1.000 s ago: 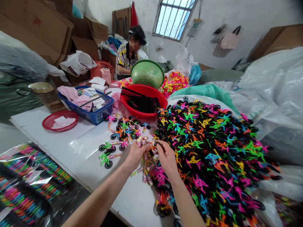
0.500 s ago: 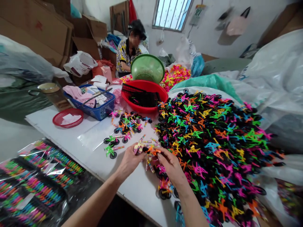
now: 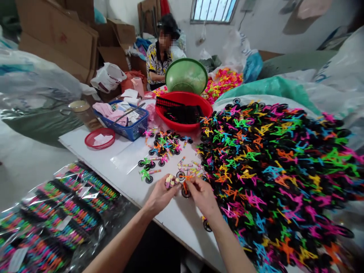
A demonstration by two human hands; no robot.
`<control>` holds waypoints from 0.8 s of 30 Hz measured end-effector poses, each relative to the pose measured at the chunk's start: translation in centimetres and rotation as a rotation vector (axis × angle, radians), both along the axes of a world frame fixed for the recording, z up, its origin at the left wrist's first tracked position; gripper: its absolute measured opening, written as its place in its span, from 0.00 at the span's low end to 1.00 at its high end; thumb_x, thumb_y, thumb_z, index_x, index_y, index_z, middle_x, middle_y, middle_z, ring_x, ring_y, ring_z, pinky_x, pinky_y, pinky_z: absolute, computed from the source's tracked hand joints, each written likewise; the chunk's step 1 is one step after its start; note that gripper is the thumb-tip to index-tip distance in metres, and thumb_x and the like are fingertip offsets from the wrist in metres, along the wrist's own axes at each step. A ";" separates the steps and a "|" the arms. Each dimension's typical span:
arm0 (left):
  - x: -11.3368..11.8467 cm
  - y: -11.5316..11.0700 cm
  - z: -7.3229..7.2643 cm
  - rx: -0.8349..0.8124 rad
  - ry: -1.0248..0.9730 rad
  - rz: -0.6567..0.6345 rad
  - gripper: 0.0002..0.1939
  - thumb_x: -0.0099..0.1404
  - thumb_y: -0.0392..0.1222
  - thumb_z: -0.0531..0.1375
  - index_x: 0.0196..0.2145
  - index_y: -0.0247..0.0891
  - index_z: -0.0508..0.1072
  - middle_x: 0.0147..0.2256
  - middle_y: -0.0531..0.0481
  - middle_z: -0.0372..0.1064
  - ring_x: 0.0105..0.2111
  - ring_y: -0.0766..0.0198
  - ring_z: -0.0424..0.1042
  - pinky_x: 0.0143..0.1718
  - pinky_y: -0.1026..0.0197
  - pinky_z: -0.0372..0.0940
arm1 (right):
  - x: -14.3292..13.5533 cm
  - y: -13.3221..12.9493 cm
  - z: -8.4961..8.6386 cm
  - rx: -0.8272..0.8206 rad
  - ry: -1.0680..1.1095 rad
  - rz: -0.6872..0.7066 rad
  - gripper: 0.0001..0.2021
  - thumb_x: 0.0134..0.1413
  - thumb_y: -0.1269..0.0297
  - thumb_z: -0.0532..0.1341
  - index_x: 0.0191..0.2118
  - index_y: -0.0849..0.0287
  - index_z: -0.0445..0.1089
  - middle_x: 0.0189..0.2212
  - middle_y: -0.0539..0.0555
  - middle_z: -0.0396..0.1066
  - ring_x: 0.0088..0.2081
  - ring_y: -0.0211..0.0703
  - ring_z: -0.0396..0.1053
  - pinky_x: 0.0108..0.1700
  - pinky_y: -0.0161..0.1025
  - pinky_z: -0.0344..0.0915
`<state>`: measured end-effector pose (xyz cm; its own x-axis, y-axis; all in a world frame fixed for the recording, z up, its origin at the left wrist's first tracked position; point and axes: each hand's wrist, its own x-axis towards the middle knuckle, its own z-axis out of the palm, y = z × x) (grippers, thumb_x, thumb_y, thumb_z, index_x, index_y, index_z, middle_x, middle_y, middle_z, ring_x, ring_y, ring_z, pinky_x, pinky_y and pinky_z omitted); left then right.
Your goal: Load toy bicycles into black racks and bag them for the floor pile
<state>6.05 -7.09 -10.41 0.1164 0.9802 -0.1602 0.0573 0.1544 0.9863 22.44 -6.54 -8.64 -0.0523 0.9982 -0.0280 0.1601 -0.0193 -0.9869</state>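
My left hand [image 3: 159, 192] is closed around a small bundle of patterned sticks [image 3: 171, 181], their pale ends poking up past the fingers. In a pinch, my right hand [image 3: 203, 195] grips an orange toy bicycle [image 3: 185, 185] with two black spoked wheels. The bicycle sits between both hands, close to the left fingertips; whether these touch it I cannot tell. Just beyond lie loose patterned sticks [image 3: 190, 167] on the white table [image 3: 127, 146]. Farther left is a cluster of toy bicycles [image 3: 164, 143], some with sticks attached. A large heap of colourful toy bicycles [image 3: 267, 167] rises at right.
Behind stand a red basin [image 3: 166, 124] with black pieces, a green basin [image 3: 186, 76], a blue basket [image 3: 125, 131] and a small red tray [image 3: 111, 143]. A person [image 3: 159, 57] sits across the table. Bagged toys [image 3: 79, 204] lie below the left edge.
The view has shifted, so the scene sits farther right and slightly higher at the back. Between my hands, the orange bicycle has turned and its two wheels now show clearly.
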 end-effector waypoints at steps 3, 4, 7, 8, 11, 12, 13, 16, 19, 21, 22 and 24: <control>-0.5 -0.2 -0.5 -0.042 -0.020 0.008 0.14 0.52 0.47 0.65 0.31 0.34 0.70 0.21 0.55 0.63 0.20 0.71 0.58 0.22 0.69 0.54 | -0.4 -0.4 -0.8 -0.050 0.070 -0.051 0.13 0.48 0.54 0.62 0.25 0.59 0.68 0.20 0.48 0.64 0.23 0.35 0.58 0.24 0.32 0.57; -0.6 -0.2 -0.8 -0.050 -0.023 0.022 0.14 0.51 0.47 0.66 0.30 0.34 0.71 0.22 0.54 0.64 0.21 0.71 0.59 0.23 0.68 0.54 | -0.5 -0.5 -0.7 -0.075 0.112 -0.052 0.13 0.48 0.53 0.62 0.26 0.59 0.68 0.20 0.48 0.63 0.22 0.34 0.58 0.24 0.31 0.57; -0.7 -0.3 -1.6 -0.030 -0.001 0.081 0.12 0.49 0.44 0.66 0.28 0.34 0.71 0.22 0.54 0.66 0.22 0.70 0.61 0.24 0.68 0.57 | -1.1 -0.7 -0.4 -0.178 0.180 0.029 0.15 0.46 0.52 0.63 0.24 0.60 0.67 0.18 0.46 0.61 0.20 0.32 0.56 0.20 0.29 0.54; -0.7 -0.4 -1.8 -0.013 0.015 0.097 0.11 0.50 0.44 0.66 0.27 0.34 0.71 0.22 0.54 0.66 0.22 0.70 0.61 0.24 0.68 0.57 | -1.4 -0.8 -0.4 -0.214 0.200 0.042 0.15 0.45 0.52 0.64 0.23 0.60 0.66 0.17 0.46 0.60 0.19 0.32 0.55 0.19 0.29 0.53; -0.4 -0.8 -1.6 0.023 0.068 0.125 0.09 0.51 0.43 0.65 0.27 0.35 0.72 0.21 0.54 0.65 0.22 0.69 0.61 0.24 0.68 0.57 | -2.1 -1.1 -0.8 -0.284 0.293 -0.020 0.16 0.42 0.52 0.65 0.22 0.60 0.64 0.17 0.45 0.59 0.19 0.31 0.54 0.18 0.28 0.52; -0.3 -1.0 -1.4 0.031 0.083 0.132 0.09 0.51 0.43 0.64 0.27 0.35 0.72 0.21 0.54 0.66 0.22 0.68 0.62 0.24 0.68 0.57 | -2.2 -1.2 -1.0 -0.294 0.317 -0.039 0.16 0.41 0.52 0.65 0.22 0.61 0.65 0.18 0.46 0.59 0.20 0.31 0.55 0.18 0.28 0.52; -0.2 -1.3 -1.1 0.048 0.105 0.143 0.08 0.52 0.43 0.64 0.27 0.35 0.73 0.22 0.53 0.67 0.22 0.68 0.62 0.24 0.67 0.58 | -2.2 -1.3 -1.1 -0.301 0.330 -0.044 0.16 0.41 0.52 0.65 0.22 0.61 0.65 0.18 0.46 0.60 0.20 0.31 0.55 0.18 0.28 0.52; 0.1 -2.2 -0.8 0.160 0.214 0.178 0.05 0.53 0.41 0.63 0.28 0.37 0.75 0.24 0.51 0.70 0.24 0.66 0.65 0.28 0.66 0.59 | -2.3 -1.6 -1.3 -0.306 0.297 -0.002 0.15 0.43 0.52 0.63 0.23 0.60 0.64 0.17 0.46 0.60 0.19 0.32 0.55 0.19 0.30 0.52; 0.3 -3.4 -1.7 0.219 0.318 0.242 0.03 0.55 0.39 0.62 0.28 0.40 0.76 0.26 0.51 0.71 0.25 0.65 0.66 0.31 0.66 0.58 | -3.1 -2.0 -1.4 -0.115 -0.015 -0.058 0.13 0.46 0.56 0.60 0.19 0.58 0.61 0.17 0.47 0.58 0.22 0.35 0.55 0.24 0.32 0.54; 0.1 -3.5 -2.3 0.162 0.330 0.337 0.03 0.55 0.39 0.61 0.28 0.41 0.76 0.24 0.52 0.70 0.24 0.64 0.65 0.29 0.66 0.56 | -4.2 -1.6 -1.5 0.042 -0.262 -0.100 0.12 0.48 0.60 0.58 0.19 0.58 0.61 0.19 0.48 0.60 0.24 0.36 0.57 0.28 0.33 0.54; -0.1 -3.1 -2.4 0.128 0.337 0.385 0.03 0.54 0.40 0.61 0.28 0.41 0.76 0.23 0.52 0.69 0.23 0.64 0.64 0.28 0.66 0.56 | -4.7 -1.1 -1.5 0.077 -0.323 -0.088 0.12 0.49 0.61 0.57 0.19 0.58 0.62 0.19 0.48 0.62 0.25 0.36 0.58 0.28 0.33 0.55; -1.0 -1.4 -1.8 0.101 0.374 0.424 0.05 0.53 0.42 0.62 0.29 0.41 0.75 0.22 0.53 0.69 0.23 0.64 0.64 0.27 0.66 0.55 | -5.5 0.8 -1.1 0.076 -0.307 0.004 0.11 0.51 0.60 0.56 0.21 0.58 0.64 0.19 0.48 0.64 0.24 0.36 0.59 0.28 0.33 0.56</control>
